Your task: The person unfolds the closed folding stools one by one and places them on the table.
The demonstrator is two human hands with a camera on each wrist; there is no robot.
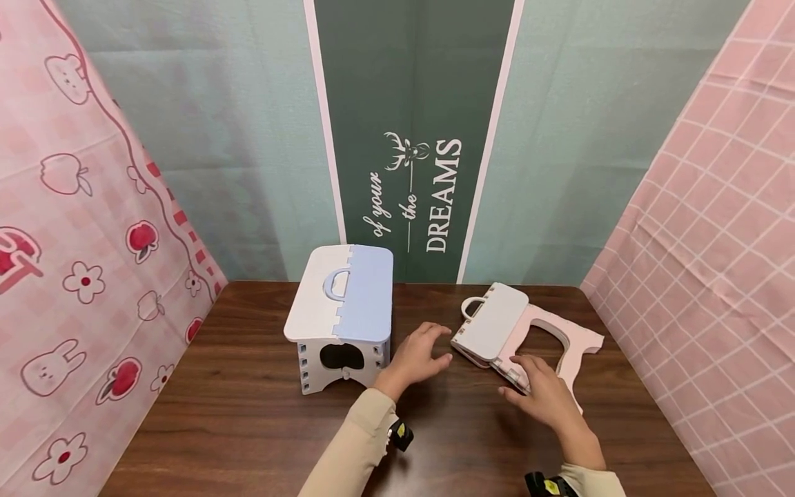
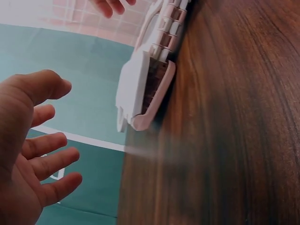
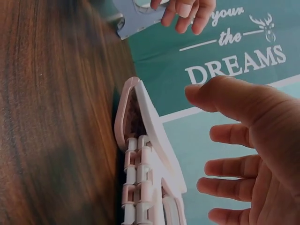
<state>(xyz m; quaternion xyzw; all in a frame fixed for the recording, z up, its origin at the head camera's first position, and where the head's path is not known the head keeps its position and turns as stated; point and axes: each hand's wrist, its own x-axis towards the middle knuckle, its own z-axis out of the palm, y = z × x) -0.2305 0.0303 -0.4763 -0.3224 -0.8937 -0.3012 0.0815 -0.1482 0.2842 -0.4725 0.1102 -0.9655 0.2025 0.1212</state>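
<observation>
A pink and white folding stool [image 1: 497, 322] lies folded down on the right side of the table. Its white top panel bears a small handle, and a pink leg frame with a large cutout spreads out to the right. My left hand [image 1: 415, 359] hovers just left of it, fingers loosely spread and holding nothing. Over the stool's near edge is my right hand [image 1: 546, 397], also relaxed and without anything in its grasp. From the side, the right wrist view shows pink and white hinge knuckles [image 3: 136, 183] along the folded stool [image 3: 157, 136].
A blue and white folding stool [image 1: 365, 297] stands unfolded left of centre, its legs on the wooden table [image 1: 236, 414] and close beside my left wrist. Green cloth [image 1: 248, 138] hangs behind the table, with pink patterned cloth [image 1: 714, 228] along both sides.
</observation>
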